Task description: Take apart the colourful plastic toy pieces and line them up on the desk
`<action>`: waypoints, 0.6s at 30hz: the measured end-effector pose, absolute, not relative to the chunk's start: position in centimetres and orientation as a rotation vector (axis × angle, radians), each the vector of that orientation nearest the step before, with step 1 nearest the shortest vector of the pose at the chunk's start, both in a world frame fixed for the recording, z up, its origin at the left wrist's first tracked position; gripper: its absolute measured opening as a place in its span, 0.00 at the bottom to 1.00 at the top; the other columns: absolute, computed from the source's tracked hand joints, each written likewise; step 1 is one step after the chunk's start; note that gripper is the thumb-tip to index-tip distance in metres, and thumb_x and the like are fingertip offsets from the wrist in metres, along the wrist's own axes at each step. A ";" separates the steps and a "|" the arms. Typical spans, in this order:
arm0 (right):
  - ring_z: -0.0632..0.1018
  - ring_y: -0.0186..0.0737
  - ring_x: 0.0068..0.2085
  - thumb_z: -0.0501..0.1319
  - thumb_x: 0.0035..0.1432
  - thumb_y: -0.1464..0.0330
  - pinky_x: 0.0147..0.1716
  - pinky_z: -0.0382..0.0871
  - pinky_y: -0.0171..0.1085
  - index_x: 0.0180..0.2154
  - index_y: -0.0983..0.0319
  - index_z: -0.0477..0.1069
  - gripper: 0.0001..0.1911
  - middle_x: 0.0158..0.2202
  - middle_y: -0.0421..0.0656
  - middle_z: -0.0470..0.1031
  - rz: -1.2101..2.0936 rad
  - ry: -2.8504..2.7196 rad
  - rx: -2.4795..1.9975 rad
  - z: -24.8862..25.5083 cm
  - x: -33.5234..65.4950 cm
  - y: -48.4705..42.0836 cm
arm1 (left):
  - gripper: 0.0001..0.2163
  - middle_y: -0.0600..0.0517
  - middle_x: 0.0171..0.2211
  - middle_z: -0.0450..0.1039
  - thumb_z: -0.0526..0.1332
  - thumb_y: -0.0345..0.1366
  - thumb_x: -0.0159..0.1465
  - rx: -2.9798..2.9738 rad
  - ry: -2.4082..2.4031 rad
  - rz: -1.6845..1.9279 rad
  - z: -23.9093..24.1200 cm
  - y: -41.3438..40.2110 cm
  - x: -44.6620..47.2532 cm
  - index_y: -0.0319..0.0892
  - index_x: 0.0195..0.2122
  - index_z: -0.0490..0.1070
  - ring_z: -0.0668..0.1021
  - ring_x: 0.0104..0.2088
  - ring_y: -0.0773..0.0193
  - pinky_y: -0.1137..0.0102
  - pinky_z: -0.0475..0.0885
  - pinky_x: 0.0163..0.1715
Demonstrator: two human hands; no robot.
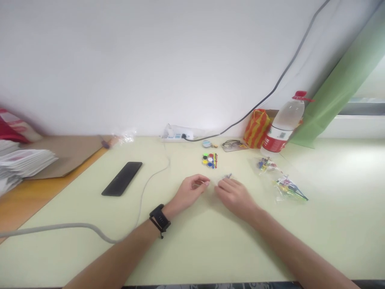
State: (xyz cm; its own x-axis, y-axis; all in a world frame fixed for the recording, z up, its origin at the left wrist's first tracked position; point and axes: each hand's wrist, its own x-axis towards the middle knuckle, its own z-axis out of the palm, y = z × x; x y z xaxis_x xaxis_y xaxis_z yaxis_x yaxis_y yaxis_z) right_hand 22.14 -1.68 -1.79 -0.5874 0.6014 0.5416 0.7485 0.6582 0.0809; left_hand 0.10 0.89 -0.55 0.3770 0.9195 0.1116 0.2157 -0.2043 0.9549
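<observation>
My left hand (192,190), a black watch (161,218) on its wrist, is curled into a pinch above the middle of the table. Anything between its fingertips is too small to make out. Close to its right, my right hand (234,196) is closed, knuckles up, on what looks like a small clear plastic bag (229,176); a little of the bag and its contents shows beyond the fingers. Just beyond both hands lies a set of small round paint pots (207,159) in several colours, with thin coloured sticks (215,160) along its right side.
Clear bags of small coloured parts (288,188) lie to the right, before a large bottle (279,124) and a striped bag (256,128). A black phone (122,178) and grey cable (144,188) are left. A power strip (177,134) and glasses (233,144) sit near the wall.
</observation>
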 end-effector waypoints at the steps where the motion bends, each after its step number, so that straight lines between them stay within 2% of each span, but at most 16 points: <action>1: 0.71 0.42 0.34 0.53 0.66 0.80 0.35 0.61 0.41 0.29 0.61 0.73 0.17 0.31 0.45 0.74 -0.445 -2.440 -1.061 -2.1 21.8 -1.6 | 0.13 0.47 0.43 0.81 0.64 0.45 0.68 1.683 1.022 0.906 -0.5 0.8 0.1 0.41 0.45 0.79 0.80 0.41 0.60 0.67 0.76 0.43; 3: 0.72 0.43 0.36 0.56 0.64 0.80 0.37 0.61 0.41 0.30 0.61 0.73 0.14 0.33 0.46 0.74 -0.458 -2.461 -1.148 -2.3 21.7 -1.2 | 0.13 0.47 0.43 0.81 0.64 0.45 0.67 1.706 1.026 0.898 -0.5 0.7 0.2 0.41 0.45 0.79 0.80 0.41 0.59 0.66 0.75 0.44; 6: 0.75 0.44 0.39 0.58 0.66 0.74 0.38 0.63 0.41 0.32 0.61 0.73 0.10 0.35 0.46 0.75 -0.381 -2.414 -1.383 -2.0 22.6 -0.5 | 0.13 0.47 0.43 0.81 0.64 0.44 0.67 1.725 1.030 0.888 -0.6 0.5 0.2 0.41 0.45 0.79 0.80 0.41 0.59 0.66 0.75 0.43; 12: 0.77 0.50 0.42 0.58 0.67 0.67 0.39 0.66 0.44 0.33 0.62 0.73 0.10 0.39 0.51 0.76 -0.211 -2.222 -1.796 -1.8 26.3 0.7 | 0.11 0.48 0.40 0.80 0.63 0.44 0.67 1.769 1.046 0.926 -0.4 0.0 0.4 0.43 0.45 0.78 0.79 0.40 0.61 0.68 0.75 0.40; 15: 0.77 0.55 0.49 0.57 0.67 0.67 0.46 0.69 0.48 0.41 0.63 0.76 0.10 0.43 0.54 0.78 -0.142 -2.079 -1.713 -1.2 27.1 1.0 | 0.11 0.49 0.39 0.79 0.63 0.43 0.68 1.792 1.035 0.921 -0.4 -0.2 0.4 0.43 0.45 0.78 0.79 0.38 0.61 0.68 0.74 0.38; 18: 0.79 0.53 0.50 0.56 0.69 0.63 0.50 0.72 0.50 0.49 0.62 0.75 0.14 0.47 0.53 0.80 0.119 -1.868 -1.475 1.5 26.2 -0.2 | 0.11 0.49 0.37 0.79 0.62 0.42 0.68 1.817 1.035 0.899 -0.3 -0.3 0.4 0.43 0.45 0.78 0.78 0.37 0.62 0.68 0.74 0.38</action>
State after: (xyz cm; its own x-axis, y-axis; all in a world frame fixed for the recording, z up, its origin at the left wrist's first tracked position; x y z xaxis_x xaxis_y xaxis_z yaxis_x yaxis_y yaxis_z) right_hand 26.21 -0.23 1.49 -0.0644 0.8717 0.4858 0.8031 0.3342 -0.4933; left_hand 0.37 -0.28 -0.29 0.4024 0.8988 0.1738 0.2975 -0.3079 0.9037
